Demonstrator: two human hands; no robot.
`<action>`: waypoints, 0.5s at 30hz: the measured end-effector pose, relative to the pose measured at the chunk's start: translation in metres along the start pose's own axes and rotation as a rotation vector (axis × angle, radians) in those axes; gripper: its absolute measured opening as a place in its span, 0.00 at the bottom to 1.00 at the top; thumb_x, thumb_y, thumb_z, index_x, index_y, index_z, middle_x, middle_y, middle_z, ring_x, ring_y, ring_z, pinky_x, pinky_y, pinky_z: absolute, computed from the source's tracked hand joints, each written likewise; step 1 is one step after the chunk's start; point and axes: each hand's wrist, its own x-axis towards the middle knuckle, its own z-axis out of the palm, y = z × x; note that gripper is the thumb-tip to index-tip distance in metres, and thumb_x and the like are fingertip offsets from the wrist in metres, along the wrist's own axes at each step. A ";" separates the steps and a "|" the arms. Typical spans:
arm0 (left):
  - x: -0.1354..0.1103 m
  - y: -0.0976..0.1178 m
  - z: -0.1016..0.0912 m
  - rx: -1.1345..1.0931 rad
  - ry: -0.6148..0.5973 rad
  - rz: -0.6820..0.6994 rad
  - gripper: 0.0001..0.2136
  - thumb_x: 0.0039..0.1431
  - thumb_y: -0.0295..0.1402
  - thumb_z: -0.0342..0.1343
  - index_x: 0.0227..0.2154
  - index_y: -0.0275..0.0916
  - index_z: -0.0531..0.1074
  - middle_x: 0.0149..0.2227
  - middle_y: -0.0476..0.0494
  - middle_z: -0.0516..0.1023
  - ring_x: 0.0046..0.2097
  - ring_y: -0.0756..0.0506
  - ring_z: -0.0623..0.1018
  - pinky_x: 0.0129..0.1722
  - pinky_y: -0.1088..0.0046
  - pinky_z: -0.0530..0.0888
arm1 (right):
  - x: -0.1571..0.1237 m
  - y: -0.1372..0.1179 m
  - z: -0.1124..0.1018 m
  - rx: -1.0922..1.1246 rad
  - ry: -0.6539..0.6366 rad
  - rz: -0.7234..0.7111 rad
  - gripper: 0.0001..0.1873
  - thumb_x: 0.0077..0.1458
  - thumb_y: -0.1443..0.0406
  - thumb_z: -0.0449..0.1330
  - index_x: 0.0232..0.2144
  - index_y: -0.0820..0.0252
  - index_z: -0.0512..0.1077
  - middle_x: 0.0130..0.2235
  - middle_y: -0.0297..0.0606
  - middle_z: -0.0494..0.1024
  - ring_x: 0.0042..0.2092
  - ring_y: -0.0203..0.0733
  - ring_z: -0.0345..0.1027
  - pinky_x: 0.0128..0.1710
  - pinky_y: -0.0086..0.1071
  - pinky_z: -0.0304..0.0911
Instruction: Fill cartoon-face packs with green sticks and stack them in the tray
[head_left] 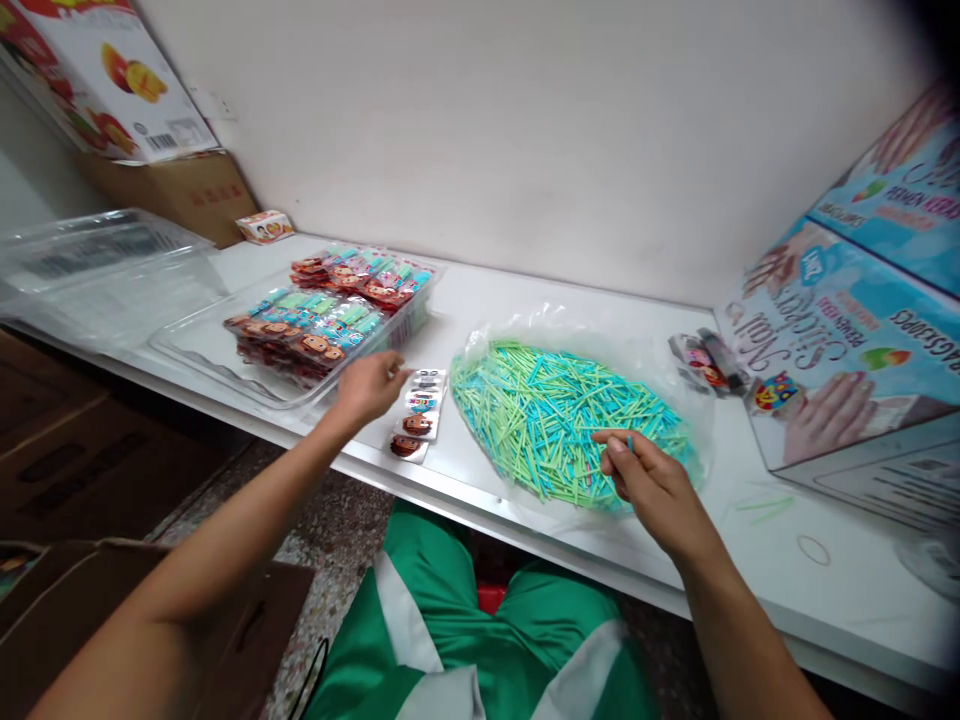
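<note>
My left hand (369, 387) is over the table with thumb and fingertips pinched together; whatever they hold, if anything, I cannot make out. Just right of it lie a few flat sachets (421, 405) printed with a cartoon face, overlapping each other. My right hand (651, 482) hovers at the right side of an open clear plastic bag (555, 322) full of thin green and blue sticks (540, 420). Between its closed thumb and fingers shows the tip of a blue stick (630, 442).
Left of the sachets, a clear plastic tray (225, 375) holds stacked filled sachets (300, 335). Empty clear containers (112, 270) and cartons (180, 190) stand at far left. On the right are printed boxes (847, 340), dark wrapped packets (709, 362), loose green sticks (763, 508) and a rubber band (814, 549).
</note>
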 end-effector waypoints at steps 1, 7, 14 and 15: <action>-0.003 0.002 0.013 0.036 -0.057 -0.061 0.20 0.54 0.47 0.49 0.41 0.36 0.71 0.38 0.40 0.77 0.39 0.41 0.74 0.33 0.72 0.65 | -0.002 -0.002 0.000 -0.053 -0.003 -0.013 0.17 0.58 0.54 0.50 0.42 0.57 0.69 0.27 0.33 0.66 0.25 0.33 0.57 0.24 0.28 0.55; 0.008 -0.022 0.067 -0.192 -0.195 -0.383 0.26 0.35 0.49 0.62 0.34 0.35 0.71 0.32 0.37 0.77 0.35 0.39 0.75 0.29 0.73 0.64 | -0.010 -0.007 -0.009 -0.197 0.018 -0.068 0.16 0.57 0.54 0.51 0.39 0.58 0.70 0.27 0.33 0.68 0.32 0.37 0.63 0.32 0.30 0.59; 0.015 -0.033 0.082 -0.478 -0.238 -0.416 0.14 0.35 0.38 0.64 0.22 0.34 0.69 0.18 0.48 0.72 0.21 0.50 0.69 0.21 0.77 0.62 | -0.011 -0.001 -0.012 -0.203 0.036 -0.090 0.17 0.58 0.54 0.50 0.39 0.58 0.71 0.27 0.34 0.70 0.32 0.38 0.64 0.32 0.30 0.60; 0.014 -0.033 0.083 -0.507 -0.226 -0.424 0.13 0.35 0.37 0.63 0.21 0.34 0.69 0.18 0.49 0.71 0.21 0.50 0.68 0.21 0.77 0.63 | -0.011 0.000 -0.012 -0.203 0.032 -0.090 0.17 0.58 0.54 0.50 0.39 0.58 0.71 0.28 0.34 0.70 0.32 0.38 0.64 0.33 0.30 0.60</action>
